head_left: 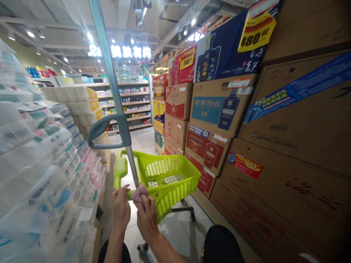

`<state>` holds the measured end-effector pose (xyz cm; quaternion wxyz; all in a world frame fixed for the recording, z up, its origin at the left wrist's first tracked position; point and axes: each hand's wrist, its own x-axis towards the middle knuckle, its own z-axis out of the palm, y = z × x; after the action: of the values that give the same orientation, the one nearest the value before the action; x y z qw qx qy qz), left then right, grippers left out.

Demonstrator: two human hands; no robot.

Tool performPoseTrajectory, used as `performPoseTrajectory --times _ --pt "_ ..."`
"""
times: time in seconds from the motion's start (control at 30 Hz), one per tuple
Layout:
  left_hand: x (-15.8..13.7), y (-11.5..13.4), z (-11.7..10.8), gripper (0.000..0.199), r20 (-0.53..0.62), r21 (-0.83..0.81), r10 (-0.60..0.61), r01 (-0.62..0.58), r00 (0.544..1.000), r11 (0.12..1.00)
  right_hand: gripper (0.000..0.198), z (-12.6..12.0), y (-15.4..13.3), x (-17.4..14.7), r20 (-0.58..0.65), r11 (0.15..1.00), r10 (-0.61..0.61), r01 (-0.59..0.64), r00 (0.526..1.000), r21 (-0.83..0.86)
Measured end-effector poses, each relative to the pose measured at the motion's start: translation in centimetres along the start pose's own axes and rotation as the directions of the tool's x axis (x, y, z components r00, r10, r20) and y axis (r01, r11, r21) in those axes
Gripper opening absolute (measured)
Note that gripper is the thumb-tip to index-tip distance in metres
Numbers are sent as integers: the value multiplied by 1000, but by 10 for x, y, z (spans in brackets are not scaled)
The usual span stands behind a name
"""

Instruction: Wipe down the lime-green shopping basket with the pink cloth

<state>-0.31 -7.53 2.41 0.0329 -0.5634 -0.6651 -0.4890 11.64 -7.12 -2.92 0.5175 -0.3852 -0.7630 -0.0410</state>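
A lime-green shopping cart (175, 193) with a slatted plastic basket stands in front of my knees. My left hand (122, 208) is closed on the near end of the cart's green handle (118, 179). Close beside it, my right hand (146, 215) presses a crumpled pinkish cloth (140, 192) against the basket's near rim, at the foot of the metal pole (111, 78). Partway up that pole sits a grey loop grip (109, 130), which neither hand touches. Through the basket's holes the pale floor shows.
Stacked cartons (214, 106) with price tags line the right side. Plastic-wrapped paper packs (49, 175) are piled on the left. Shelves of small goods (131, 104) stand at the back beyond a tiled aisle. A cart wheel (143, 247) rests between my legs.
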Motion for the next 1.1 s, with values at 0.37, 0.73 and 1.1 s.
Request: performPoseTrajectory --times 0.37,0.73,1.1 --pt "-13 13 10 33 49 -3 92 -92 995 996 36 36 40 -75 25 979 42 -36 999 -202" --pt "-20 27 25 30 86 64 160 -166 983 984 34 35 56 -63 -81 978 200 -204 976 -42" --pt "-22 40 34 29 52 133 150 -155 987 979 19 33 44 -39 -140 814 580 -563 802 144"
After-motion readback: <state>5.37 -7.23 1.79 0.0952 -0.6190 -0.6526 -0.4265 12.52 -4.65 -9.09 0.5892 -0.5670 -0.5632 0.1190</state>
